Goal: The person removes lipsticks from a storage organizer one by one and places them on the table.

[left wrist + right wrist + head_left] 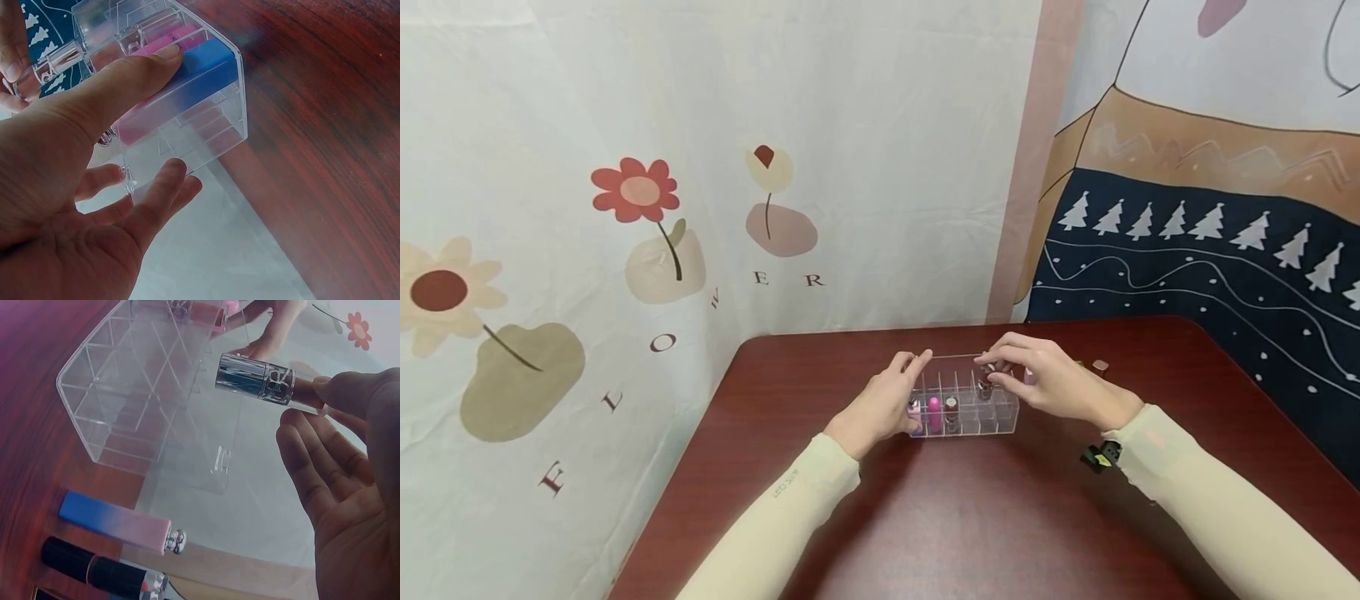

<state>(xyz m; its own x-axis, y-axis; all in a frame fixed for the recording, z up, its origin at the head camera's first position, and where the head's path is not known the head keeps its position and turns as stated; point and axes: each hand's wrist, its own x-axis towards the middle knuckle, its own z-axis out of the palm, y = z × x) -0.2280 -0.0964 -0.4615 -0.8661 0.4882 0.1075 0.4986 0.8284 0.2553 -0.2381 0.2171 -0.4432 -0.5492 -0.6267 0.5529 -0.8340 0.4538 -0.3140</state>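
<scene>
While the left hand (880, 402) grips the left end of the clear organizer (996, 421), its thumb lying across one side and its other fingers spread along another, the right hand (1054, 379) pinches a silver-ended tube (250, 377) between thumb and fingers. That tube is at the right part of the organizer, by the rear compartments, its shiny end pointing away from the fingertips; I cannot tell whether it touches a divider. The organizer sits on the dark red worktop (985, 533), its compartments set out in rows, and three items stand side by side in its front row: a blue-and-pink case (215, 62) under the left thumb, then a bright pink tube (934, 415), then a see-through tube with a dark top (952, 415) — several front compartments to the right of these hold nothing. Beyond the organizer's right end, the right wrist view shows a similar blue-to-pink case (115, 520) with a silvery knob, and just beside it a black tube (94, 567), both lying on their sides. Pale sleeves (775, 521) cover both forearms. Behind the worktop hangs a white cloth (880, 167) printed with flowers and letters — and to the right, a dark blue panel (1150, 271) with white trees.
</scene>
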